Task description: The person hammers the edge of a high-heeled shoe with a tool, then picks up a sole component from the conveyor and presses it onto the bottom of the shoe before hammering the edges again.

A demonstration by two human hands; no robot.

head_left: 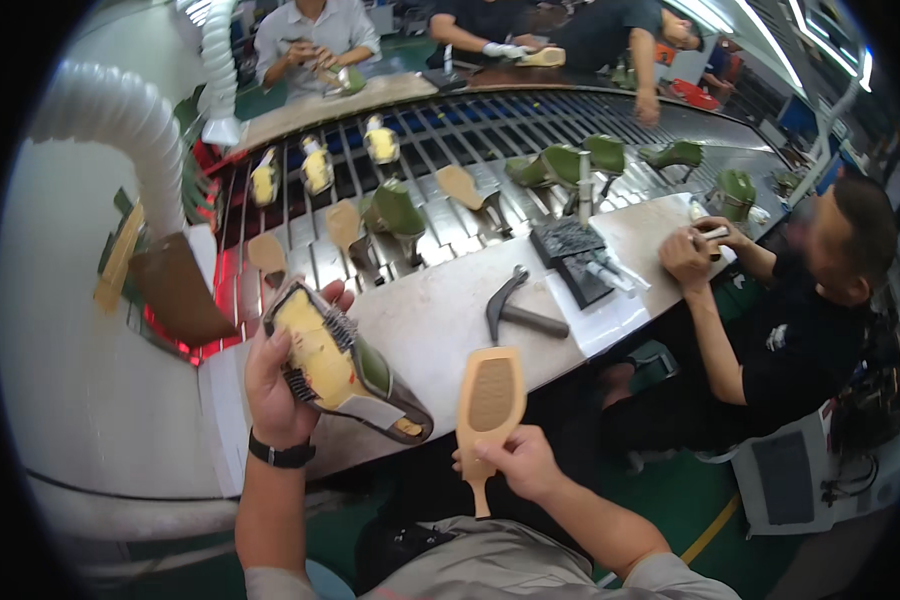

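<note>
My left hand is closed around a green shoe upper on a last, tilted with its yellow underside turned up. Dark, pleated edges of the upper run along both sides of that underside. In my right hand, a beige shoe sole with a brown textured patch is pinched near its narrow end, thumb on top. The sole is apart from the shoe, to its right. A hammer with a curved dark head lies on the worktop beyond the sole.
A pale worktop borders a roller conveyor carrying soles, green shoes and yellow-bottomed lasts. A black block with tools stands right of the hammer. A co-worker sits at right; others work across the conveyor. A white hose hangs at left.
</note>
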